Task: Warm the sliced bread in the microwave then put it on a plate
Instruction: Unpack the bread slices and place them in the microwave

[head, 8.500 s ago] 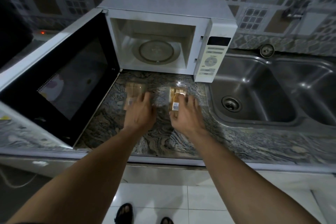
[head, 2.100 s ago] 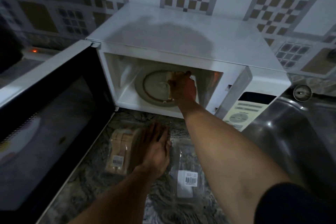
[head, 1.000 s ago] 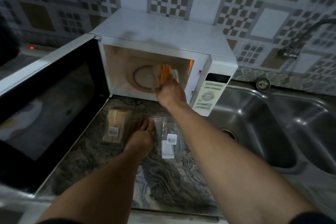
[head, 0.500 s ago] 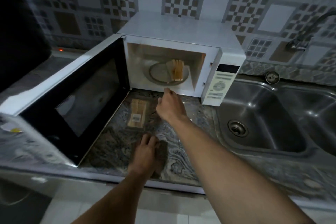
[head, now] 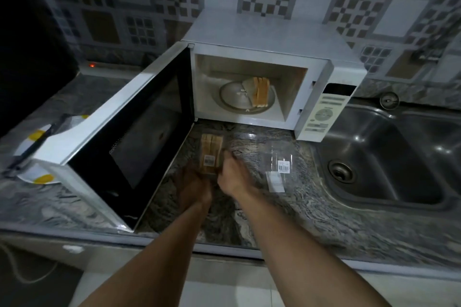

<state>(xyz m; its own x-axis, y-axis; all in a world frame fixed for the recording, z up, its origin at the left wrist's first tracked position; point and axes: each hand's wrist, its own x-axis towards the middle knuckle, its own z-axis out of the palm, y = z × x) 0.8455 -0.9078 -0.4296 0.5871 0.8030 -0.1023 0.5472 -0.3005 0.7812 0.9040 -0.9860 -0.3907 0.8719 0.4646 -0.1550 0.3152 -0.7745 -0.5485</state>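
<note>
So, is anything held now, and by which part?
The left hand and right hand are at the near end of the bread packet; blur hides any grip.

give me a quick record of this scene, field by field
microwave: open, door swung out to the left
bread slices: on the turntable, right half
bread packet: on the counter before the microwave
empty wrapper: flat, right of the packet
left hand: at the packet's near end, grip blurred
right hand: at its right edge, grip blurred
plate: left, partly behind the door
</note>
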